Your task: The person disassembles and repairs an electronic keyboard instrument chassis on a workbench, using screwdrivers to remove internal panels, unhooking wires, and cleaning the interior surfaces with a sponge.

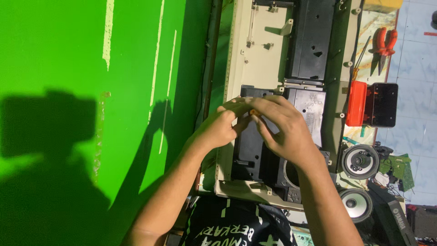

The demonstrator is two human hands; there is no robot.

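Green wall (68, 54) fills the whole 9 o'clock side of the view, with a big dark shadow thrown across it. Moving right, the left hand (218, 130) is curled up with its fingertips pinched in, meeting the right hand (284, 130) over a small orange bit (254, 112) that's squeezed between the fingers of both; can't tell what the bit actually is, too tiny. Both hands hover over the black plastic module (248, 155) sitting inside the cream-coloured open casing (268, 59), so the orange bit is pretty much dead centre, right above that module. Over at 3 o'clock there's a red and black box (371, 104), with red-handled pliers (384, 43) at about 2 o'clock. Down around 4 o'clock, two round speakers (360, 161) sit next to a green circuit board (400, 166).
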